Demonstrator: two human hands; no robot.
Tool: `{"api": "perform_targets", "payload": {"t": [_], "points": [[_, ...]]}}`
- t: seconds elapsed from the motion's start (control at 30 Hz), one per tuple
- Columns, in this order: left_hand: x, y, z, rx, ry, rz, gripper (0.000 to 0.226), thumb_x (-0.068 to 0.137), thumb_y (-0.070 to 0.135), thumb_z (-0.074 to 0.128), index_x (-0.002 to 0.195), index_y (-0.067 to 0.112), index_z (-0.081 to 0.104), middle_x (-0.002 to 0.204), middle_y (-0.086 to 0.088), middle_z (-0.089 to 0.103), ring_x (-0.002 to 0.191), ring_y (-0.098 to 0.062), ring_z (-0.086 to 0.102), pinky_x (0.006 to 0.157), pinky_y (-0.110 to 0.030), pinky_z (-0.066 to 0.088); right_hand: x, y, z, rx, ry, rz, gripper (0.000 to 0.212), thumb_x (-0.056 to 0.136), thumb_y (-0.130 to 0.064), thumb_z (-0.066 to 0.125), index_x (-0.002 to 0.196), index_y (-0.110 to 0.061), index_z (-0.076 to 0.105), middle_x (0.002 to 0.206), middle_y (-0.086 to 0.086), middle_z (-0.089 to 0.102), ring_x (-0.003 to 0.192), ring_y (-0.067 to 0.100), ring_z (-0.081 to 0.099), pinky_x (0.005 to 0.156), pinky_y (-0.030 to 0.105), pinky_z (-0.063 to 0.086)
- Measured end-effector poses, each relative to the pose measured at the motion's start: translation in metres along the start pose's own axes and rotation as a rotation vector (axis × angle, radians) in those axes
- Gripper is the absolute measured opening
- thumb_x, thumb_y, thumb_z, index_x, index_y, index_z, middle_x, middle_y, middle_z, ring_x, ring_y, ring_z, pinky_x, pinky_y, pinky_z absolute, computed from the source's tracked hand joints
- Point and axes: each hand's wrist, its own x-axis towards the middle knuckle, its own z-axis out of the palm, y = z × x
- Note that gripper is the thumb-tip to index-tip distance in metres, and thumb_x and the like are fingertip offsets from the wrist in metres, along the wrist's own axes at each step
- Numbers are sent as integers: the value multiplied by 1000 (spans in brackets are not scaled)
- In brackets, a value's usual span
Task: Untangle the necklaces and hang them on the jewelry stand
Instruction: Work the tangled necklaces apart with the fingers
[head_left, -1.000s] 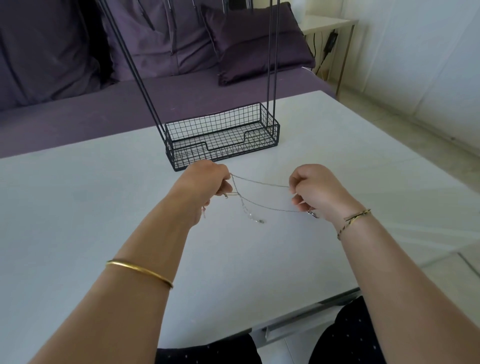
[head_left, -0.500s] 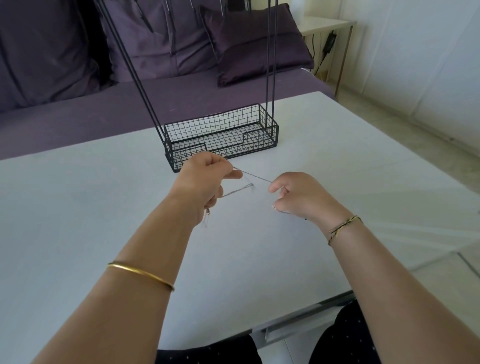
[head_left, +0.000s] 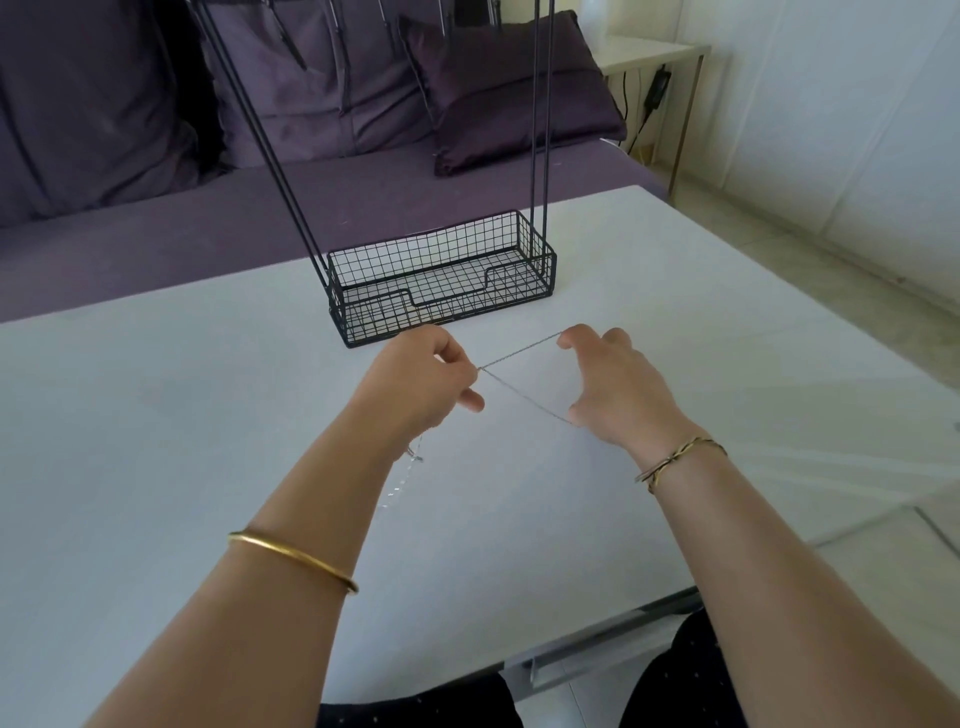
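Untangling step, not hanging yet. The left hand (head_left: 423, 384) pinched a thin silver necklace chain (head_left: 519, 352) btwn thumb and forefinger, other fingers curled under. From that pinch two strands ran out to the right as a narrow V: upper strand to the index fingertip (head_left: 566, 340) of the right hand (head_left: 618, 395), lower strand to its thumb (head_left: 576, 415). That hand was spread wide w/ the strands taut across the gap, hooked on rather than clamped, as far as could be told. A loose tail (head_left: 410, 467) w/ small bright bits, prob. the clasp end, hung below the left wrist down toward the white table (head_left: 156, 415). Whether a 2nd necklace was caught up inside the left fist couldn't be told. The key relation: the chain's long axis lay roughly left-right, held just above the table, w/ the black wire jewelry stand (head_left: 363, 317) straight ahead, its basket base just beyond both hands and the left hand a bit nearer to it. The stand's uprights rose out of frame, so the hanging bars weren't visible; the loop would need lifting up and fwd, prob. led by the right hand, which already held it wide.
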Motion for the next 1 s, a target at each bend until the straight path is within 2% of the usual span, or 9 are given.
{"api": "perform_targets", "payload": {"t": [0.17,0.23,0.33,0.53,0.63,0.73,0.8,0.9,1.0], "points": [[0,-1,1,-39,40,14,4,89,11,54,88,10,58,77,1,71,43,-8,53,47,-21,33,0,3,-1,24,-4,29,51,85,-1,51,132,-20,42,120,10,42,92,30,52,78,33,45],[0,0,0,-100,48,-9,4,90,11,56,88,10,59,81,-2,68,53,-5,63,47,-21,37,0,5,-2,16,-11,51,44,86,-2,53,127,-18,49,120,10,45,100,31,54,80,32,44],[0,0,-1,-176,74,-55,4,90,12,60,86,12,60,86,-5,64,71,-9,62,42,-17,46,2,6,-4,6,-23,79,33,85,-2,55,116,-15,59,121,10,51,103,30,56,80,32,45],[-4,5,-6,-344,-10,-179,6,92,14,61,87,12,60,86,-5,65,72,-10,58,45,-17,51,5,12,-3,16,35,129,20,84,-2,53,99,-8,65,111,9,61,101,31,58,78,31,46],[-5,6,-6,-361,-40,-203,7,93,14,59,86,12,60,79,-3,64,68,-10,59,51,-20,52,8,15,-2,21,93,161,16,87,-2,47,80,-6,60,86,7,58,88,32,57,69,29,42],[-6,8,-6,-397,-56,-216,8,93,13,59,85,11,60,77,-4,63,65,-10,59,47,-19,52,10,16,-2,6,119,205,29,87,-2,45,60,-10,39,64,3,40,75,29,48,60,27,32],[-6,9,-6,-436,-67,-234,8,92,13,60,85,11,61,79,-4,63,66,-12,60,45,-18,51,9,15,-3,-13,125,207,31,87,-3,45,59,-10,36,64,4,37,75,29,45,61,28,31],[-5,9,-6,-448,-85,-243,6,91,15,63,86,12,64,77,-1,65,66,-11,61,46,-20,48,6,10,-4,-31,154,171,17,91,-9,43,76,-5,51,87,8,44,90,30,44,71,32,35],[-5,10,-4,-419,-95,-219,5,89,16,64,87,13,66,80,-1,67,71,-11,62,49,-21,45,4,-2,-5,234,256,34,17,90,-9,47,79,-11,59,93,9,55,96,32,55,71,31,40]]}}
